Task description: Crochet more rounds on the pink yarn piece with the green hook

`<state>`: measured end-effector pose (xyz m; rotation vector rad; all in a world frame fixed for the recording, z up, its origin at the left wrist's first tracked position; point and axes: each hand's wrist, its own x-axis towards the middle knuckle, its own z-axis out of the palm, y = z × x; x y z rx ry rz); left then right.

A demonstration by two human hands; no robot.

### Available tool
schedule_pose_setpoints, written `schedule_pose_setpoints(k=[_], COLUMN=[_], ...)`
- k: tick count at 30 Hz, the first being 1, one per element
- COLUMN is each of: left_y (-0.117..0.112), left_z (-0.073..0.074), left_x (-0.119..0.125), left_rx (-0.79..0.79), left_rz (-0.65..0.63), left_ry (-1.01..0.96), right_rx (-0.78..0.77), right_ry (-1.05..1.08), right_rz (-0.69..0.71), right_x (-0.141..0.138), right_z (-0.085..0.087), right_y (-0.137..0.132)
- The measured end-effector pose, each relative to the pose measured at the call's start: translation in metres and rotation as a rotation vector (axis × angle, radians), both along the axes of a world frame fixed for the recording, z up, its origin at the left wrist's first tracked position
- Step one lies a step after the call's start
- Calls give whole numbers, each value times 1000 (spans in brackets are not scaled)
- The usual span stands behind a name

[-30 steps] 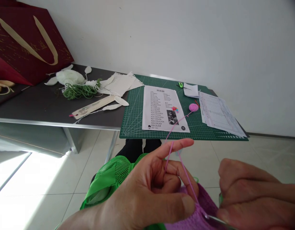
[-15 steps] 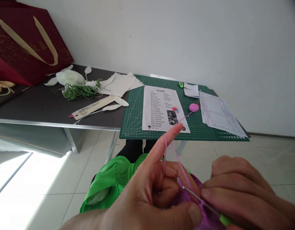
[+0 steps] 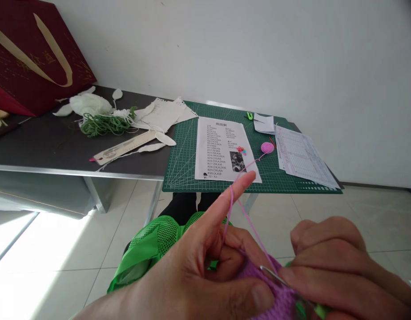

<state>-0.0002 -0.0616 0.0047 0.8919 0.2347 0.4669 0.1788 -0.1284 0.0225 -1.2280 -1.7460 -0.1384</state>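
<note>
My left hand [image 3: 205,266] pinches a purple crochet piece [image 3: 281,302] between thumb and fingers, its index finger stretched out. Pink yarn [image 3: 250,224] loops over that finger and runs down to the piece. In my right hand [image 3: 345,262] is a crochet hook [image 3: 274,274] with a metal shaft and a green handle, partly hidden by the fingers. The hook's tip lies at the edge of the piece, beside the yarn. From the raised finger the strand leads back to a small pink yarn ball [image 3: 267,148] on the green cutting mat [image 3: 182,164].
A printed pattern sheet [image 3: 219,133] lies on the mat with small coloured clips [image 3: 241,150]. More papers [image 3: 302,155] are at right. Green yarn [image 3: 105,124], a wooden ruler [image 3: 125,147] and white leaf-shaped pieces [image 3: 157,147] lie left, near a red gift bag [image 3: 42,53].
The hook and right hand have shifted slightly, and more of the purple piece shows between the hands. The whole view has moved a little, so the table things sit slightly further left.
</note>
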Motion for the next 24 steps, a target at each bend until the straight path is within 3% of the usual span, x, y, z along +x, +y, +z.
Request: schedule_pose_setpoints(k=[4,8,12,21,24], left_y=[3,5,5,8,9], left_z=[2,5,5,7,7], left_x=[0,1,2,1,2], left_rx=[-6,-52,-75,-125,-143], left_rz=[5,-22,-18,-82,-98], left_ry=[12,19,8,-37,-64], right_rx=[-97,-259,-292,-351,-427], right_ry=[53,69,-53,-92,-122], right_rz=[150,244,396,410,505], right_x=[1,5,8,19,28], right_z=[3,22,39,46,49], right_y=[1,8,20,16,14])
